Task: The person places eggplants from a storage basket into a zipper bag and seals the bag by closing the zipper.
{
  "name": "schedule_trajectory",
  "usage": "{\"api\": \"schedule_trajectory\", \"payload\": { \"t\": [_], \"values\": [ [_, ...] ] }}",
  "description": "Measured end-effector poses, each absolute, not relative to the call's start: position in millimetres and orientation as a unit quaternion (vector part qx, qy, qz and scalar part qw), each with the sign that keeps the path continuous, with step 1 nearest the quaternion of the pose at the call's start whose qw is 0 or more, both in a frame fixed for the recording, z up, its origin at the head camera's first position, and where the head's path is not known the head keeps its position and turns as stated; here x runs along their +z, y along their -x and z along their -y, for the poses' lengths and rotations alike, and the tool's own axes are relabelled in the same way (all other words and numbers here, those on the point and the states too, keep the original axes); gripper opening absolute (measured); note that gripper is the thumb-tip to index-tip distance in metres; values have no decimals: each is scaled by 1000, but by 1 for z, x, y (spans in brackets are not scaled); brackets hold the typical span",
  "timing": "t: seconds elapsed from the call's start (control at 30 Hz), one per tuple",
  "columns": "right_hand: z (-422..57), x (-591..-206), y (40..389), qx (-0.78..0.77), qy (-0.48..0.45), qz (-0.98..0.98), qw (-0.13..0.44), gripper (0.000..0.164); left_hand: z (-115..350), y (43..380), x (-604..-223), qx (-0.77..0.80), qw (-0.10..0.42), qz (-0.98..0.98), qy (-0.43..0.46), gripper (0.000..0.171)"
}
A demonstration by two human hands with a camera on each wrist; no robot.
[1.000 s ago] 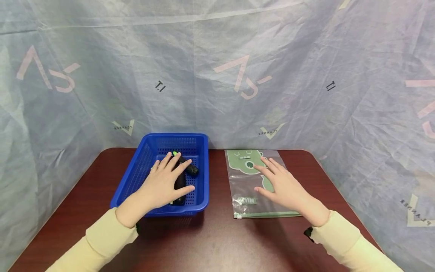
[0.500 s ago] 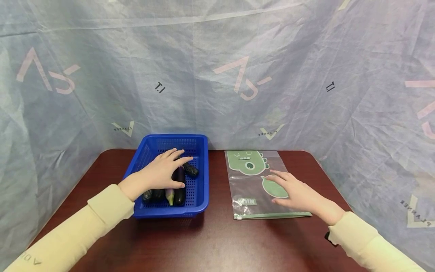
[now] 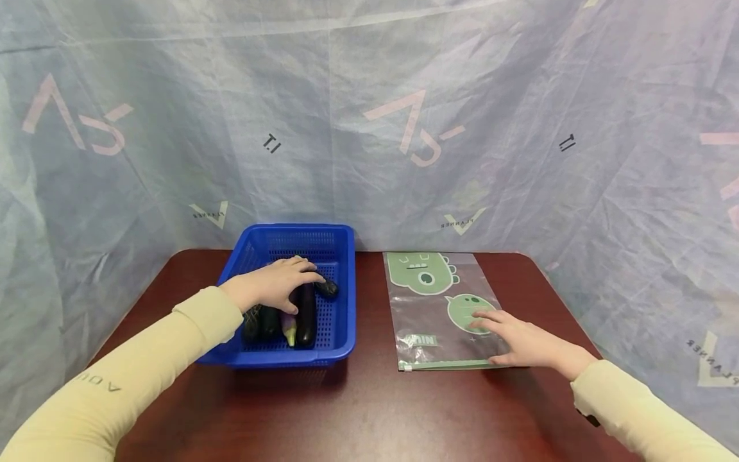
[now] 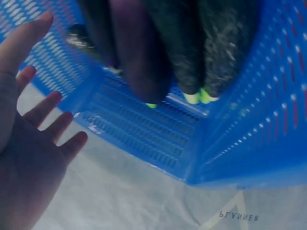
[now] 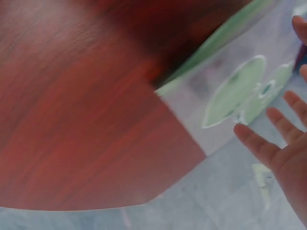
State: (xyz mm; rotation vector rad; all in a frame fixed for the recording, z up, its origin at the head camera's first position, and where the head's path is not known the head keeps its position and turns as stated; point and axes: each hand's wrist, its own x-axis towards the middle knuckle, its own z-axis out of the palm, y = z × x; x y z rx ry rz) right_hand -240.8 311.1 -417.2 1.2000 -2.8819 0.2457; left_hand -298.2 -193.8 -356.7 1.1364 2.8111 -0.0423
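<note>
In the head view my left hand (image 3: pixel 271 283) is over a blue plastic basket (image 3: pixel 350 301), fingers loosely bent and holding nothing. Several dark vegetables lie inside: a glossy dark eggplant (image 3: pixel 306 321), a purple one with a pale green stem (image 3: pixel 290 332) and dark green, rough-skinned ones like cucumbers. From the left wrist a purple eggplant (image 4: pixel 136 52) and a rough green vegetable with a bright tip (image 4: pixel 225 45) show apart from the spread fingers. My right hand (image 3: pixel 522 341), relaxed, hovers over the lower right of a clear zip bag (image 3: pixel 412 314) with green cartoon prints.
The basket and the bag rest side by side on a dark red-brown table (image 3: pixel 375 410). A printed grey cloth (image 3: pixel 323 128) hangs behind and at both sides. The bag's green slider edge (image 3: pixel 450 365) faces the person.
My left hand has pulled its fingers in from a wide spread and turned sideways over the basket. The right hand has moved right and nearer the bag's front edge.
</note>
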Motion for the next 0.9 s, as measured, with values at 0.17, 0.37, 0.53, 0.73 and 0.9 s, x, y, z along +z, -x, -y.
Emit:
{"api": "schedule_trajectory", "payload": {
  "t": [0.17,0.37,0.53,0.73,0.9],
  "values": [
    [-322,-428,246,77,-427,901,15,60,194,309,-365,-53,77,-917,-387,71],
    [-330,-443,253,64,-464,882,44,61,189,316,-378,-86,114,-909,-392,62],
    [-336,-452,260,74,-493,865,64,57,185,317,-386,-106,114,-898,-411,58],
    [-337,-459,262,87,-500,859,64,51,180,322,-398,-130,63,-870,-472,54],
    [-337,-461,261,105,-490,864,55,47,175,323,-402,-144,32,-850,-506,49]
  ]
}}
